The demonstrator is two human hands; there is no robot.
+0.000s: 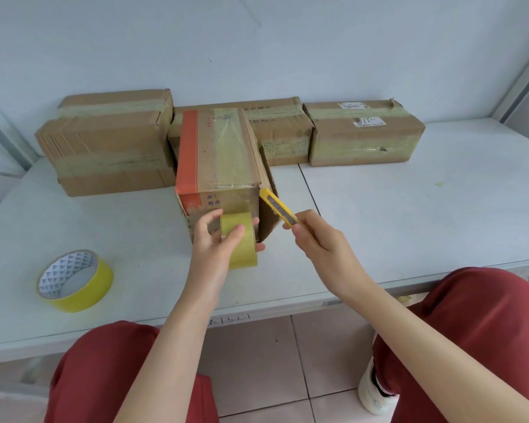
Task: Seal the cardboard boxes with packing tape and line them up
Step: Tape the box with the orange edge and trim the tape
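A cardboard box [217, 154] with an orange stripe stands on the white table [409, 215], its near end facing me. A strip of clear tape runs along its top and down the near face to a yellowish tape roll [240, 242]. My left hand [217, 239] grips that roll against the box's front. My right hand [318, 239] holds a yellow utility knife [277, 206], its tip by the box's upper right front corner. Three taped boxes stand in a row behind: left [107, 141], middle [284, 132] and right [364, 132].
A second yellow tape roll [75, 280] lies flat on the table at the front left. The wall rises directly behind the row of boxes. My knees in red trousers are under the table's front edge. Tiled floor shows below.
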